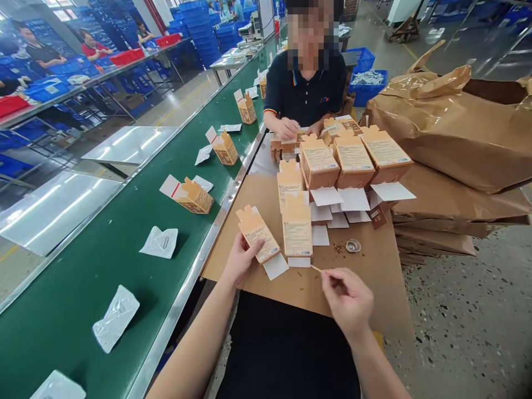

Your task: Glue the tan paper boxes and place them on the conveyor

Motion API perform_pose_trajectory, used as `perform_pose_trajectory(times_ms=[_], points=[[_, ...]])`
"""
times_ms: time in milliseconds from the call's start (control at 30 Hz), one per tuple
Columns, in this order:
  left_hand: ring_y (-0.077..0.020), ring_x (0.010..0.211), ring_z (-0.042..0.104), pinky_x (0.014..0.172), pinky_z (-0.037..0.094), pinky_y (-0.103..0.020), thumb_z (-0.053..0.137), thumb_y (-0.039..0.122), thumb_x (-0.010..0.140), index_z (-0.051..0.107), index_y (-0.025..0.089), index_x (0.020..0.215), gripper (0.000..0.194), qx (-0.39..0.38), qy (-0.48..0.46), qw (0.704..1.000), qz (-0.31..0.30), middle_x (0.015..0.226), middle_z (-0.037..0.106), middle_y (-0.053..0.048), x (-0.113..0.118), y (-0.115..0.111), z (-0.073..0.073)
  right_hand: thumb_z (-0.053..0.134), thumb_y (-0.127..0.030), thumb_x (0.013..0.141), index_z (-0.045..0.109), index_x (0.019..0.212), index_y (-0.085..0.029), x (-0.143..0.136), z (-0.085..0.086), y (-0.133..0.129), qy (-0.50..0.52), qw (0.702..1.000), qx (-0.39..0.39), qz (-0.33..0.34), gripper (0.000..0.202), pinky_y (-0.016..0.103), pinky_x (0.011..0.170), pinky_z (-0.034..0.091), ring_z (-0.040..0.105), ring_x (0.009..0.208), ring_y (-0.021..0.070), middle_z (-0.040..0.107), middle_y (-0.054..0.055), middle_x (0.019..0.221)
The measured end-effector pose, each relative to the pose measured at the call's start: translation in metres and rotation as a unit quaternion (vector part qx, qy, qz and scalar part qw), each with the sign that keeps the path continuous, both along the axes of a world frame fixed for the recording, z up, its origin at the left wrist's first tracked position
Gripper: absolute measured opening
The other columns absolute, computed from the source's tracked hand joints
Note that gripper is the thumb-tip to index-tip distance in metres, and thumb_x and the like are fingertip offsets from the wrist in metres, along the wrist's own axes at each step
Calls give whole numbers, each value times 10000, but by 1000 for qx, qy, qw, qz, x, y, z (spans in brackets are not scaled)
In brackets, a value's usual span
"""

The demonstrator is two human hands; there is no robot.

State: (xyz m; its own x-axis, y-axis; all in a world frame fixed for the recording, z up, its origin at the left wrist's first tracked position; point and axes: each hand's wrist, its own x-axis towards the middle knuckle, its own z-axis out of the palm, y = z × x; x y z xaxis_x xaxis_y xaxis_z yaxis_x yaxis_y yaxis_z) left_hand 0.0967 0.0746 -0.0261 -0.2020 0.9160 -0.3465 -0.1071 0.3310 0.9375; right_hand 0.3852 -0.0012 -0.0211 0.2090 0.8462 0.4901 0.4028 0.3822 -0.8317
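Observation:
My left hand (243, 255) is closed around a small orange-brown carton (260, 235), thumb on its printed face. The carton leans left, with a white flap (276, 267) hanging from its lower end. In a pinch, my right hand (349, 299) holds a thin wooden stick (316, 268). The stick's tip is at the corner of the white flap (299, 262) of another carton (297, 230) lying beside the first. A small round metal dish (353, 246) lies right of the cartons, with brown crumbs around it.
A green conveyor belt (112, 244) on the left carries white packets (160, 242) and upright cartons (193, 197). More cartons (355, 163) are stacked on the cardboard-covered table (366, 282). Across from me a person (307, 88) handles cartons. Large brown paper-wrapped bundles (449, 138) stand right.

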Motion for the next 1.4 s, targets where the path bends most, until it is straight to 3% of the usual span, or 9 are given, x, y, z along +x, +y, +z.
perform_pose_trajectory(times_ms=[100, 233, 567, 700, 833, 933, 1033, 1167, 1400], points=[[-422, 1379, 786, 1185, 633, -602, 1098, 624, 711, 728, 227, 1289, 793, 2, 2, 1000, -5, 1410, 843, -181, 0, 1, 0, 738, -195, 1061, 813, 879, -240, -28, 1, -6, 21, 999, -12, 49, 202, 266, 550, 619, 705, 599, 161, 767, 28, 742], [-414, 1376, 784, 1179, 634, -588, 1101, 608, 715, 724, 224, 1284, 783, -4, -2, 1000, -3, 1423, 836, -186, -3, -2, 0, 729, -132, 1042, 801, 909, -248, -39, -3, -14, 39, 995, -14, 90, 190, 256, 550, 602, 682, 589, 149, 738, 2, 730], [-397, 1352, 797, 1184, 644, -602, 1082, 578, 755, 708, 240, 1286, 733, 27, 1, 1000, -2, 1399, 843, -148, -8, -14, -11, 661, -119, 1060, 786, 887, -241, -75, -39, -2, -24, 991, -24, 126, 246, 240, 542, 572, 645, 570, 134, 712, -8, 719], [-404, 1333, 802, 1156, 662, -602, 1097, 561, 714, 688, 253, 1294, 774, 39, 6, 999, -5, 1373, 839, -142, -3, -18, -5, 666, -125, 1069, 811, 909, -252, -67, -41, -5, -31, 993, -26, 110, 250, 266, 566, 601, 665, 589, 150, 734, 4, 730], [-417, 1341, 793, 1153, 656, -590, 1125, 499, 649, 659, 276, 1337, 860, 56, 35, 998, -16, 1359, 817, -129, -1, -32, -2, 711, -132, 1081, 821, 942, -258, -48, -30, -21, -13, 996, -8, 86, 217, 284, 559, 611, 698, 613, 165, 751, 17, 751], [-398, 1294, 800, 1136, 655, -557, 1119, 469, 653, 636, 276, 1303, 832, 64, 86, 993, -45, 1289, 804, -115, 1, -47, -5, 761, -79, 1043, 821, 973, -258, -30, -17, -34, 5, 997, 3, 73, 201, 271, 537, 591, 681, 588, 150, 742, 0, 750], [-372, 1273, 783, 1099, 654, -496, 1109, 477, 628, 617, 282, 1275, 836, 79, 131, 988, -26, 1253, 757, -88, 5, -59, -9, 764, -46, 1028, 825, 993, -257, -16, -8, -46, 14, 998, -5, 68, 222, 258, 524, 573, 674, 580, 143, 733, -8, 745], [-367, 1273, 750, 1083, 634, -483, 1098, 491, 604, 575, 290, 1287, 883, 82, 164, 983, 8, 1261, 686, -76, 15, -64, -13, 770, -41, 1019, 835, 994, -256, -9, -8, -56, 27, 998, -12, 59, 226, 259, 544, 575, 680, 581, 146, 737, -10, 741], [-373, 1210, 771, 1051, 655, -525, 1111, 501, 648, 530, 319, 1266, 868, 94, 187, 978, 17, 1228, 696, -64, 31, -73, -26, 769, -47, 1020, 828, 987, -257, -7, -8, -63, 32, 998, -19, 52, 221, 253, 536, 568, 683, 573, 140, 739, -14, 736]])
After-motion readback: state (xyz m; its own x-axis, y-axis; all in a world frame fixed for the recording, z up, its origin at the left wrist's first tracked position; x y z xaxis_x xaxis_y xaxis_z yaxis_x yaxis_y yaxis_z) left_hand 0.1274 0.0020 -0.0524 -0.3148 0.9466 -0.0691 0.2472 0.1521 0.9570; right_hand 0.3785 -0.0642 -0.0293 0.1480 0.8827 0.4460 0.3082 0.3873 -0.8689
